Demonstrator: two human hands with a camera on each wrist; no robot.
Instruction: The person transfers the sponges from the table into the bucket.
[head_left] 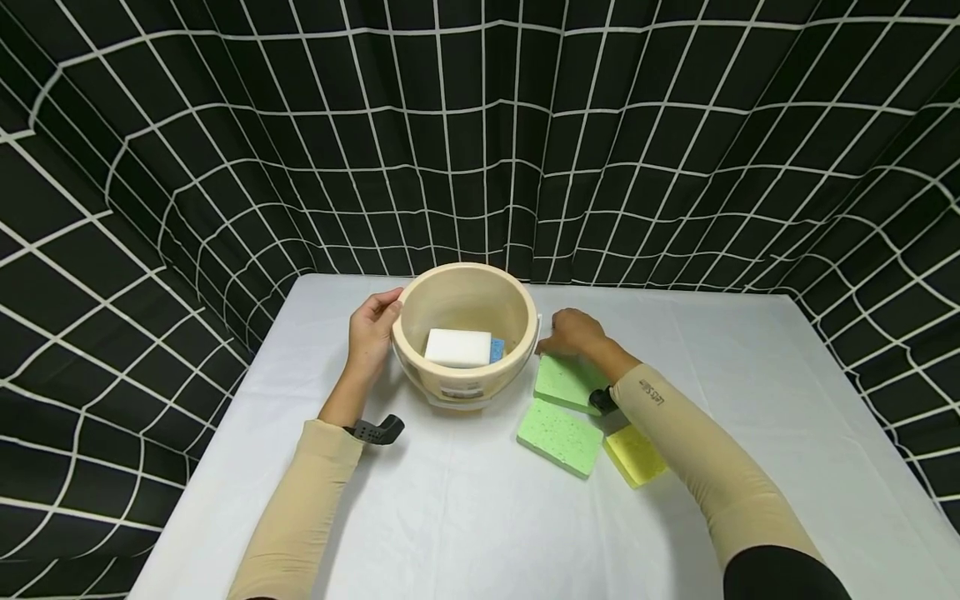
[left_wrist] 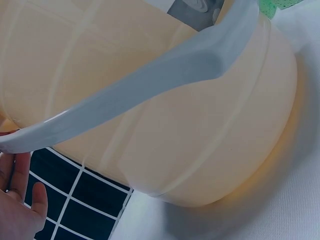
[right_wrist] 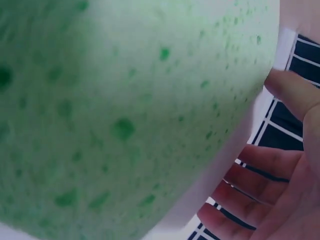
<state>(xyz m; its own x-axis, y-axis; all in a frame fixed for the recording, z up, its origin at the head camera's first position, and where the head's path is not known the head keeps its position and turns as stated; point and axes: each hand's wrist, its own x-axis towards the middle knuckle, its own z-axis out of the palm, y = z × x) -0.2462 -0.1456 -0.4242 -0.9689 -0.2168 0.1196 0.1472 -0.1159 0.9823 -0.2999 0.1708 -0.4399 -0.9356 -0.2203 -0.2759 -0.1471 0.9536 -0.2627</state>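
Note:
A cream bucket (head_left: 401,346) with a pale handle (left_wrist: 145,80) stands near the table's back edge, holding a white sponge (head_left: 457,348) and a blue sponge (head_left: 497,350). My left hand (head_left: 371,335) grips the bucket's left rim, its fingers partly hidden by the handle in the left wrist view. Right of the bucket, my right hand (head_left: 573,333) reaches over the far end of a green sponge (head_left: 564,383). Thumb and fingertips lie right at that sponge's edge in the right wrist view (right_wrist: 125,125); I cannot tell whether they pinch it.
In front of that sponge lies a second green sponge (head_left: 558,437), and a yellow sponge (head_left: 633,454) sits under the right forearm. A white cloth covers the table (head_left: 420,525). A black curtain (head_left: 480,142) with a white grid hangs behind and at both sides.

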